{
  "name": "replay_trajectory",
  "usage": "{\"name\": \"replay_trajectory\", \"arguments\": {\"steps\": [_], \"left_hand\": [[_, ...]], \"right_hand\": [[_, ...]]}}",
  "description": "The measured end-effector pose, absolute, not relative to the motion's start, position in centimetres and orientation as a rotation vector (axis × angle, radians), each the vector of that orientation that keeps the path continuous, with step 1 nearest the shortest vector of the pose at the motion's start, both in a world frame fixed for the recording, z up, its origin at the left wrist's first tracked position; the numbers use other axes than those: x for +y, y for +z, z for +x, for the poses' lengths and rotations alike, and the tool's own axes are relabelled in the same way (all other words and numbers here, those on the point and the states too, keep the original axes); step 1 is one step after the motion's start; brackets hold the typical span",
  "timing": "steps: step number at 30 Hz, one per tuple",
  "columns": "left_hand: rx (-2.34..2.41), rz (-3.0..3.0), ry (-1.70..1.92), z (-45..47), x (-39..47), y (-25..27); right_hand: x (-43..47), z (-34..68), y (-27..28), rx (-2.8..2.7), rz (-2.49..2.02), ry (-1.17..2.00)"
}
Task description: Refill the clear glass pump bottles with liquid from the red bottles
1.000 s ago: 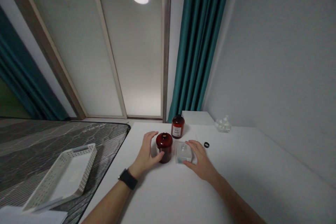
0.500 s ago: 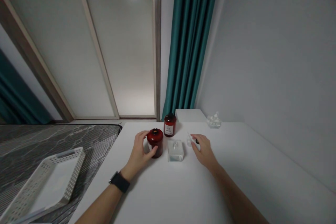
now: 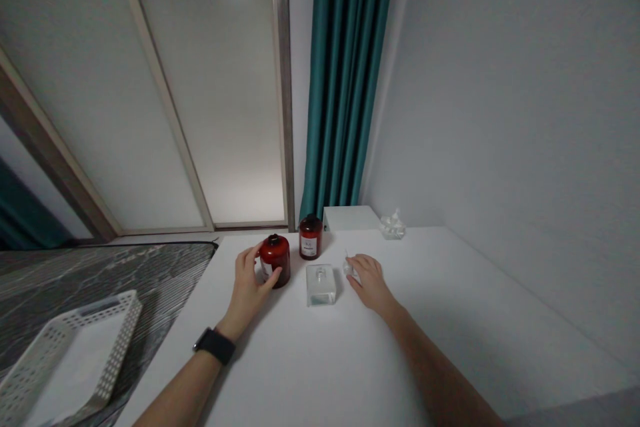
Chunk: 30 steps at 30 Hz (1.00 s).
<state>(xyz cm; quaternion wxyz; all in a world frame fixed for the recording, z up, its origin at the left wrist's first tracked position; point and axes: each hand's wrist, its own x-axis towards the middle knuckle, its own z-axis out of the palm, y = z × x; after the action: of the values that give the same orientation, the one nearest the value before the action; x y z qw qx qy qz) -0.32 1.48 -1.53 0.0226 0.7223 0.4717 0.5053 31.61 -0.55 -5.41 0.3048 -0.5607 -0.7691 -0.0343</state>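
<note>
Near the far left corner of the white worktop (image 3: 320,360), the left hand (image 3: 250,285) grasps a glossy, dark-red, round-shouldered bottle (image 3: 278,255), upright. A second dark-red bottle with a white label (image 3: 311,236) stands closer to the far edge. The right hand (image 3: 371,281) curls its fingertips at a small clear piece (image 3: 349,269); its grip cannot be told. Between the hands sits a clear, square glass bottle (image 3: 321,287).

The far bottle (image 3: 311,231) bears a white label (image 3: 309,247) with print too small to read. The near bottle (image 3: 280,257) has a pale label (image 3: 267,269), also unreadable.
</note>
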Motion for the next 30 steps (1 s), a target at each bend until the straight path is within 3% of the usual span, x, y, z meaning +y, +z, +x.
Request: {"name": "replay_trajectory", "arguments": {"steps": [10,17,30], "left_hand": [[1.376,2.494,1.741,0.5,-0.9,-0.2],[1.043,2.557,1.241,3.9,-3.9,-0.8],[1.072,2.064,1.039,4.8,-2.7,-3.3]], "right_hand": [[-0.6,31.3,-5.0,-2.01,-1.457,-0.054],[-1.1,30.7,-3.8,-1.934,-1.363,0.043],[-2.8,29.6,0.4,-1.502,-1.099,0.61]]}}
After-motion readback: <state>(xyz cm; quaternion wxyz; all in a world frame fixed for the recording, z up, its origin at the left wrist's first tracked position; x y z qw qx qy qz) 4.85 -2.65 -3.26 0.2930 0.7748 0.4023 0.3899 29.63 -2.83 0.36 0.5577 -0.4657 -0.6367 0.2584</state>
